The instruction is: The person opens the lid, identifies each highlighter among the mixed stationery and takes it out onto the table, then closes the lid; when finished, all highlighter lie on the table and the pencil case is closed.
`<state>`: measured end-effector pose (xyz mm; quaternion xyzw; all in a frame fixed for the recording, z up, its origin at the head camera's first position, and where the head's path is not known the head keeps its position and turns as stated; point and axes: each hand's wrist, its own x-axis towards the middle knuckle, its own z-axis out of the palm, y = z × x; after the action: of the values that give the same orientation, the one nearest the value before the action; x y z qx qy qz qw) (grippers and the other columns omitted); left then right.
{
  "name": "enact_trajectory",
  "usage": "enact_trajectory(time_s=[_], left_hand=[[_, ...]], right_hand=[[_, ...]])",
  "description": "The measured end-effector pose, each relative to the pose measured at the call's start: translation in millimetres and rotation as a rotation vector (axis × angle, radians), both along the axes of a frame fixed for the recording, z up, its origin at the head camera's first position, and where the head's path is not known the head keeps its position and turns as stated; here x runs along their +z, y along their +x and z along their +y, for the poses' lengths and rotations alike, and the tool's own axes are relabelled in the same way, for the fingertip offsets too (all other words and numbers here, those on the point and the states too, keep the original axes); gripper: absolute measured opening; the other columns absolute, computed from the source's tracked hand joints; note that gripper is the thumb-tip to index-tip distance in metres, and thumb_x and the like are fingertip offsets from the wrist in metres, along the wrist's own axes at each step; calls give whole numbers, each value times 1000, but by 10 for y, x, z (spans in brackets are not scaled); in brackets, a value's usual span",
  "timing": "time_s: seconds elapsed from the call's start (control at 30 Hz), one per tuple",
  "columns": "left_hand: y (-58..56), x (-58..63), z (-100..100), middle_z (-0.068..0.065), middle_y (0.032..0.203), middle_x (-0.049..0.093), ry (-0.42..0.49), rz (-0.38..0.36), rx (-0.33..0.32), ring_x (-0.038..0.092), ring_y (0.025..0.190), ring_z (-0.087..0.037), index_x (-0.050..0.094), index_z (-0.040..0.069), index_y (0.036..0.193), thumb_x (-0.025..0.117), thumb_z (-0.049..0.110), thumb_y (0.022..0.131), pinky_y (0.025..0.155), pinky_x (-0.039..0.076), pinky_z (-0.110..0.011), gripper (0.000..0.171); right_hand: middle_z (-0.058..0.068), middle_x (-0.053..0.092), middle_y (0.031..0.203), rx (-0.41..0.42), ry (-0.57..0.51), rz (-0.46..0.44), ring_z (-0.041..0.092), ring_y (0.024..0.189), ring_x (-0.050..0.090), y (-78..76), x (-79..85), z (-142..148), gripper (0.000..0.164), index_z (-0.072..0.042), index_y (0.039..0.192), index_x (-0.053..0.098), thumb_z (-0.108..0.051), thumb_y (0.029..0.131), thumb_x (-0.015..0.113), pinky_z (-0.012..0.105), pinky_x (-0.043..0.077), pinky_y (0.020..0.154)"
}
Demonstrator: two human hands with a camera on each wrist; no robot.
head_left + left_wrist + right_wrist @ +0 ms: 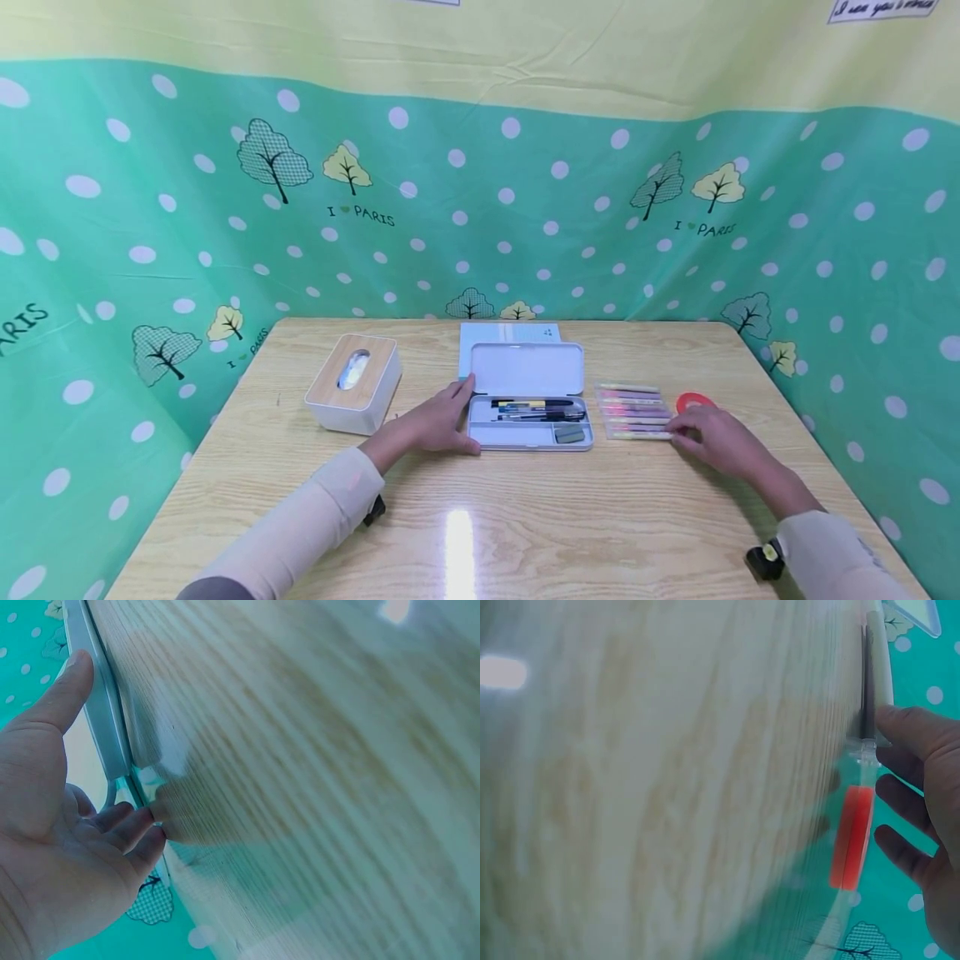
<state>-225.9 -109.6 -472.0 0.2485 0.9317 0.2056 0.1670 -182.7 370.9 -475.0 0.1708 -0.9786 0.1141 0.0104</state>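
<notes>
A white pencil case (525, 371) lies with its lid raised on the table. Several pens (536, 410) and a grey eraser (570, 434) sit in its compartments. At the case's left end rests my left hand (442, 417), thumb at the near corner and fingers toward the hinge side; the left wrist view shows this hand (67, 810) with relaxed fingers beside the case (105, 697). My right hand (712, 437) pinches the right end of a clear pack of coloured pens (633, 412), which lies flat. In the right wrist view its thumb touches the pack (881, 682).
A red roll of tape (692, 401) lies just behind my right hand. Under the lid's back is a light blue booklet (510, 332). A tissue box (356, 379) with a wooden top stands on the left. A green patterned curtain (480, 208) hangs behind the table (360, 517).
</notes>
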Motion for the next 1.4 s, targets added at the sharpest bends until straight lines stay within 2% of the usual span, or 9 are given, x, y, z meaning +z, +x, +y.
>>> enact_trajectory(time_s=[0.17, 0.5, 0.73, 0.9, 1.17, 1.4], left_hand=[[-5, -13, 0, -20, 170, 15, -2, -1, 2, 24, 156, -35, -2, 9, 165, 78, 62, 80, 126, 29, -45, 128], [1, -14, -3, -20, 170, 14, 9, -3, 1, 23, 156, -35, -3, 9, 164, 78, 62, 80, 126, 28, -45, 129], [5, -6, 0, -20, 170, 15, 6, 0, -1, 24, 156, -35, -2, 8, 164, 78, 61, 80, 126, 28, -45, 128], [5, -2, 1, -20, 170, 15, 5, 3, -4, 24, 156, -35, -2, 8, 164, 78, 61, 80, 126, 28, -45, 128], [-6, -12, -7, -20, 170, 15, 3, 3, -4, 25, 155, -35, -3, 8, 164, 78, 62, 80, 126, 30, -45, 129], [-11, -16, -4, -20, 170, 14, 6, -7, 0, 24, 156, -35, -3, 9, 165, 78, 60, 81, 126, 29, -45, 128]], right_hand=[[1, 74, 98, -43, 14, -9, 17, 86, 62, -5, 3, -11, 18, -17, 101, 79, -21, 84, 84, 52, 59, 86], [0, 73, 96, -80, -18, -47, 17, 85, 60, -56, 79, -11, 15, -16, 102, 79, -20, 87, 80, 50, 58, 84], [2, 71, 97, -72, -33, -23, 18, 87, 60, -115, 188, -87, 20, -12, 110, 77, -21, 94, 74, 46, 58, 80], [1, 71, 97, -63, -26, -15, 17, 86, 59, -219, 267, -201, 24, -12, 115, 76, -24, 95, 72, 41, 57, 77], [3, 74, 100, -9, -68, -9, 23, 94, 66, -421, 347, -431, 23, -11, 117, 75, -19, 97, 68, 51, 57, 86], [5, 74, 104, -4, -102, -53, 24, 97, 66, -631, 372, -682, 29, -11, 126, 71, -21, 99, 66, 52, 57, 90]])
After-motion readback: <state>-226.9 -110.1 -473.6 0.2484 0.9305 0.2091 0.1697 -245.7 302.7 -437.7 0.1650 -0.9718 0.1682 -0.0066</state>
